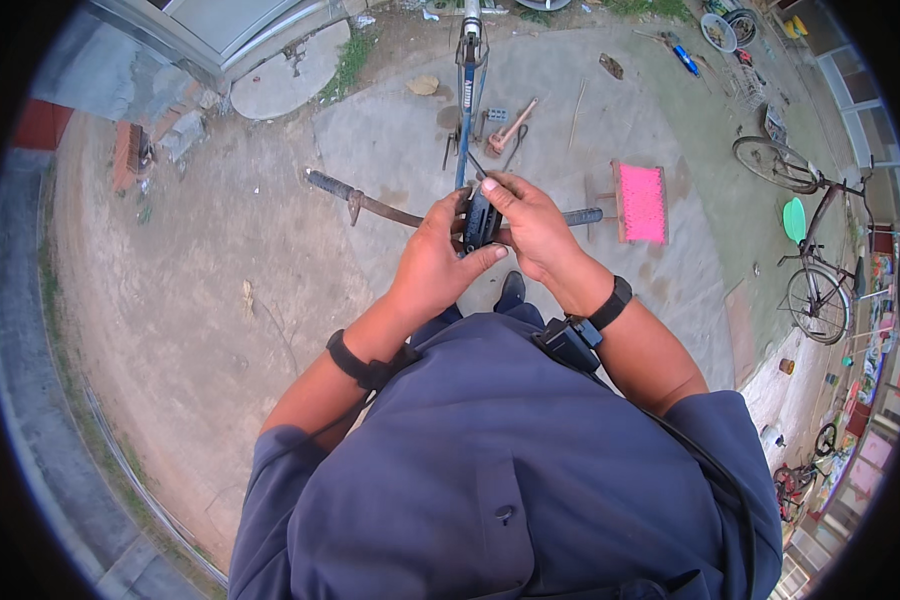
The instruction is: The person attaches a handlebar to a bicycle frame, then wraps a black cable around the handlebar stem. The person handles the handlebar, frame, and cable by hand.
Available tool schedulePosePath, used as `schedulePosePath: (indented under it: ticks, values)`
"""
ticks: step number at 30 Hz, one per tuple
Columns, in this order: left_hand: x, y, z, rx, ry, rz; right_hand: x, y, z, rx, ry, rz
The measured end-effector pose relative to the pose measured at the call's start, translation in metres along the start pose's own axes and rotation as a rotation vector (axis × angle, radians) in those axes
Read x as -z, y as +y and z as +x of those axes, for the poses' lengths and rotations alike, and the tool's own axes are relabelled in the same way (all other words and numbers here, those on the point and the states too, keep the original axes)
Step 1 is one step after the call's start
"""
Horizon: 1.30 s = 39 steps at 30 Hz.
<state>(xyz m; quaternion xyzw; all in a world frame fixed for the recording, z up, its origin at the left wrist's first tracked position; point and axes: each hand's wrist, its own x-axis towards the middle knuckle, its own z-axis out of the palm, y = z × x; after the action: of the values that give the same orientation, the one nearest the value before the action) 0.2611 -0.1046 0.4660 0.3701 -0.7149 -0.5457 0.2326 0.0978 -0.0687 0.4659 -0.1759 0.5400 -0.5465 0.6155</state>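
A dark, ridged black part [482,222] is held between my two hands above the middle of a bicycle handlebar [385,210]. My left hand [434,255] closes on its left side, thumb along its lower edge. My right hand [532,222] grips it from the right, thumb on top. A thin dark rod [477,165] sticks out near the right fingertips; whether it belongs to the part cannot be made out. Beyond my hands runs the blue and white bicycle frame [468,90]. The handlebar's black grips [328,184] show on either side.
On the ground ahead lie a reddish pipe wrench [511,128] and a blue-grey pedal [496,115]. A pink-topped low stool [643,204] stands to the right. Farther right are another bicycle [818,240], a green basin [794,219] and a blue cylindrical object [685,60]. Bricks [128,155] lie at the left.
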Motion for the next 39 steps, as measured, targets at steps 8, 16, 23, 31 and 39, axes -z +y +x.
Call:
schedulePosePath:
  ticks: [8, 16, 23, 31, 39]
  values:
    - [0.002, -0.022, 0.0, 0.29, -0.109, -0.593, 0.025, 0.017, -0.007, -0.127, -0.048, -0.046]
    - [-0.015, -0.044, 0.003, 0.316, -0.175, -0.356, 0.049, 0.05, -0.004, -0.177, -0.12, 0.07]
    - [-0.005, -0.078, 0.002, 0.474, -0.163, 0.133, 0.087, 0.082, -0.002, -0.286, -0.182, -0.068]
    - [0.029, -0.094, 0.035, 0.56, -0.084, 0.291, 0.161, 0.101, -0.017, -0.204, 0.046, -0.152]
    - [0.027, -0.094, 0.107, 0.638, -0.305, 0.398, 0.198, 0.109, -0.004, -0.1, 0.383, -0.015]
